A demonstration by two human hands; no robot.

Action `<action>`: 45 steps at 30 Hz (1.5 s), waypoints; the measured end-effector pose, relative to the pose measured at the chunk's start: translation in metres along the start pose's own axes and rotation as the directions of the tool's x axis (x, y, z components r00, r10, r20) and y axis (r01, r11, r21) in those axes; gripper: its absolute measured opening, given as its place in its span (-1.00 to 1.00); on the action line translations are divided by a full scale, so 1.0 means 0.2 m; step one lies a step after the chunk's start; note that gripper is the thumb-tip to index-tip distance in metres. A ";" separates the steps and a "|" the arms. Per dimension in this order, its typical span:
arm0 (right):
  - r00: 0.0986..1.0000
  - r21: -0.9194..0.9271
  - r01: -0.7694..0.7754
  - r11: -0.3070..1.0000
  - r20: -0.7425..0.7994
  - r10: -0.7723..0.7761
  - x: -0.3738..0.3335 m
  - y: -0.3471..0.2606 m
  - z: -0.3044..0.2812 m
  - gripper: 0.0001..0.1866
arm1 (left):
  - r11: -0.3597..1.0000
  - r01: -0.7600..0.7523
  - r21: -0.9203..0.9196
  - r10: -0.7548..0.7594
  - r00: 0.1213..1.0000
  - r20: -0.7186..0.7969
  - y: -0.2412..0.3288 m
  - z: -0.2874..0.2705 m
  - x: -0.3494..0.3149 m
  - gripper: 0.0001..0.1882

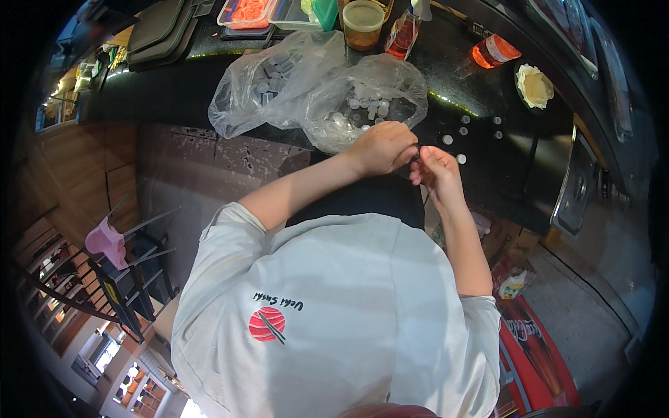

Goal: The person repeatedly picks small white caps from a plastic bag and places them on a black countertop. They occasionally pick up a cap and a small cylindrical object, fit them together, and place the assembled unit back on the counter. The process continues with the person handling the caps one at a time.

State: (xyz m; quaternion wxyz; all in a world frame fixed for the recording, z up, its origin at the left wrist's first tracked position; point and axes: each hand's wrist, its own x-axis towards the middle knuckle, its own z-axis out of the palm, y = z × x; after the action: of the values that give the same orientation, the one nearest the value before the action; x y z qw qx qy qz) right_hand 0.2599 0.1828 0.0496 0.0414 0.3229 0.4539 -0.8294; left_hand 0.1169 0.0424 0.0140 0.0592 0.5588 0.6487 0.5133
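Close together at the counter's near edge, my two hands meet with their fingertips almost touching. My left hand [385, 148] is closed, its fingers curled inward. My right hand [439, 171] pinches thumb against fingers. Whatever is between them is too small and hidden to name. Just beyond my left hand lies an open clear plastic bag [411, 87] with several small whitish lids or cups [373, 104] in it. Another clear bag [233, 104], holding small translucent cups [272, 80], sits left of it. To the right of my hands, several small white-topped containers [447, 139] stand on the dark counter.
Along the back are a tub of orange shredded food [249, 10], a container of brown liquid [363, 26] and a spray bottle with red liquid [403, 38]. Farther right stand an orange-red container [495, 51] and a pale crumpled item [535, 87]. Dark trays [157, 31] lie back left.
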 end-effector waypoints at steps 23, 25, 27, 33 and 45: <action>0.970 0.056 0.218 0.974 -0.125 -0.210 0.01 0.15 -0.07 -0.73 | 0.980 0.182 -0.077 -0.167 0.972 0.165 0.08 0.14 0.01 -0.77; 0.980 0.129 0.180 0.975 -0.107 -0.167 -0.01 0.08 -0.02 -0.75 | 0.916 0.385 -0.109 -0.368 0.918 0.148 0.07 0.14 0.01 -0.76; 0.953 -0.023 0.250 0.968 -0.169 -0.250 -0.01 0.10 -0.02 -0.77 | 0.928 0.350 -0.126 -0.336 0.934 0.120 0.05 0.15 0.02 -0.77; 0.689 -0.737 0.349 0.579 -0.217 -0.691 0.06 0.04 -0.39 -0.68 | 0.856 0.487 0.174 -0.508 0.856 0.098 -0.14 0.01 0.08 -0.75; 0.733 -0.973 -0.163 0.162 -0.229 -0.641 0.24 0.11 -1.11 -0.63 | 0.626 0.197 0.755 -0.381 0.921 0.075 -0.73 0.26 -0.14 -0.94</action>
State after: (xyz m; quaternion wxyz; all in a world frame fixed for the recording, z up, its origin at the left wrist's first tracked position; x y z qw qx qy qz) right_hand 0.3418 0.3536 -0.0783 -0.0595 0.3859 0.9001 -0.1931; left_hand 0.0646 0.0742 -0.1303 -0.0139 0.4773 0.8696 0.1252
